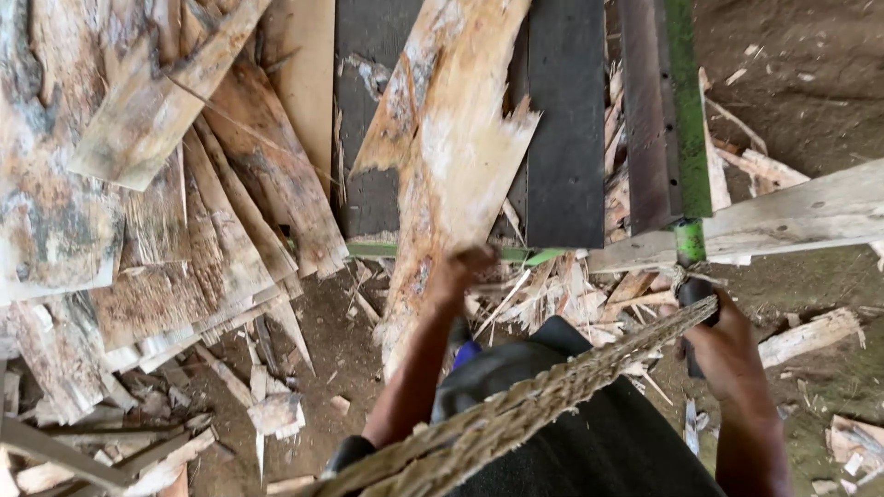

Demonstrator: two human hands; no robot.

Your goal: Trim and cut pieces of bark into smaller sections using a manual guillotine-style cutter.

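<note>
Both hands grip: left hand [458, 276] closes on the lower edge of a ragged plank [451, 156] lying ahead on the dark bench [562, 138]; right hand [723, 345] wraps a black handle [692, 296].

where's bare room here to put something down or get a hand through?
Bare dirt top right, beyond the green bar. A smaller dirt patch lies between the stacked sheets and the plank that the left hand grips. Chip-strewn between both hands; the right hand holds a handle.
</note>
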